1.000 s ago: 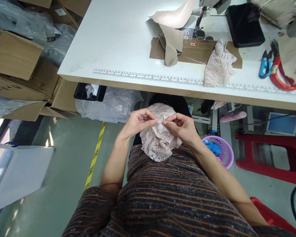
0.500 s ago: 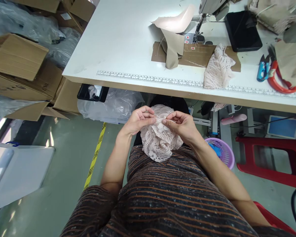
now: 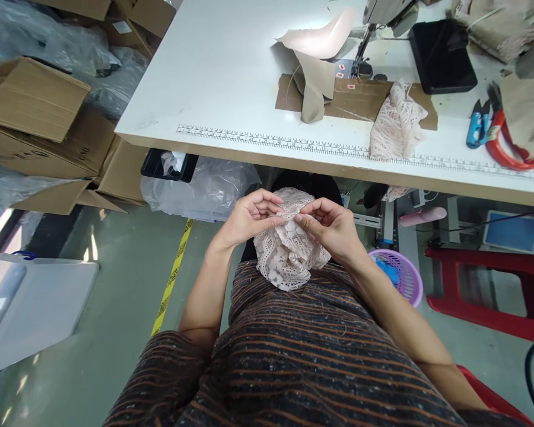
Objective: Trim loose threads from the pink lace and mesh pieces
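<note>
A crumpled piece of pale pink lace [image 3: 287, 258] rests on my lap, below the front edge of the white sewing table [image 3: 231, 71]. My left hand [image 3: 249, 216] pinches the upper edge of the lace with thumb and fingers closed. My right hand [image 3: 331, 228] pinches the same edge right beside it, fingertips almost touching those of the left. A second piece of pink lace [image 3: 396, 124] lies on the table near the printed ruler strip [image 3: 271, 139]. Beige fabric [image 3: 315, 65] sits by the sewing machine needle [image 3: 360, 56].
Blue thread snips [image 3: 476, 124] and red-handled scissors [image 3: 507, 145] lie at the table's right. A black box [image 3: 442, 50] stands behind. Cardboard boxes [image 3: 31, 118] pile at left. A purple basket [image 3: 403, 279] and red stool [image 3: 489, 284] stand under the table.
Both hands have stayed pinched on the lace edge with only slight finger shifts. The view has drifted a little.
</note>
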`<state>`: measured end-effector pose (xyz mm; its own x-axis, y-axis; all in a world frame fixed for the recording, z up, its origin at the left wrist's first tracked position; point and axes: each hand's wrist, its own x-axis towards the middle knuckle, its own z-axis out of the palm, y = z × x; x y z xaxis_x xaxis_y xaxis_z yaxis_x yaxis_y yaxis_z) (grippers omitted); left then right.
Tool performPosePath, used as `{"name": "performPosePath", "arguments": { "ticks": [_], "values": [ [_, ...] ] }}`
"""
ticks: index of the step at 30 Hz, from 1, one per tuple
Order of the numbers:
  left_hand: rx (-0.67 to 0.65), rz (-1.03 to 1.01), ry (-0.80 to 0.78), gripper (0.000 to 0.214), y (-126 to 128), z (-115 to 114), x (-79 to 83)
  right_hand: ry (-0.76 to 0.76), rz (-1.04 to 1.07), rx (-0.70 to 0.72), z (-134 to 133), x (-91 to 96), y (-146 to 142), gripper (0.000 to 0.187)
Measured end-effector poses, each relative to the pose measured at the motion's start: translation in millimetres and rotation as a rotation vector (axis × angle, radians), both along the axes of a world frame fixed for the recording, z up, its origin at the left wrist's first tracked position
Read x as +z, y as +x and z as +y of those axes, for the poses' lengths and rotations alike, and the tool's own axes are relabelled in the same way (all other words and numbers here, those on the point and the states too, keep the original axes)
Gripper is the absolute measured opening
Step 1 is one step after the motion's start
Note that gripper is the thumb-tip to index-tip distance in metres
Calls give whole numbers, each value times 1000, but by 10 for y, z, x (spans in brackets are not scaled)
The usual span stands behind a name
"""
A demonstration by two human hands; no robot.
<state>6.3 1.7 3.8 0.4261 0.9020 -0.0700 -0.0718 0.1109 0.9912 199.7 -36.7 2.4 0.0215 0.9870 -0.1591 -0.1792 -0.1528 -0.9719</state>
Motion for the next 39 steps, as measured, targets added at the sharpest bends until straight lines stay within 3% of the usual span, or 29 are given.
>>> {"name": "performPosePath", "arguments": {
  "ticks": [8, 17, 27, 39],
  "values": [
    [3, -6, -70, 33, -17, 99, -87, -125, 137, 14, 67, 22, -8, 44],
    [-17, -3, -89, 33, -25, 111, -110, -144, 170, 15, 59, -9, 4, 42],
    [42, 45, -39, 26, 10, 99, -62, -64, 87, -2, 18, -22, 13, 39],
    [-25, -19, 43, 22, -30, 74, 27, 129, -74, -13, -86, 57, 19, 34]
  ]
}}
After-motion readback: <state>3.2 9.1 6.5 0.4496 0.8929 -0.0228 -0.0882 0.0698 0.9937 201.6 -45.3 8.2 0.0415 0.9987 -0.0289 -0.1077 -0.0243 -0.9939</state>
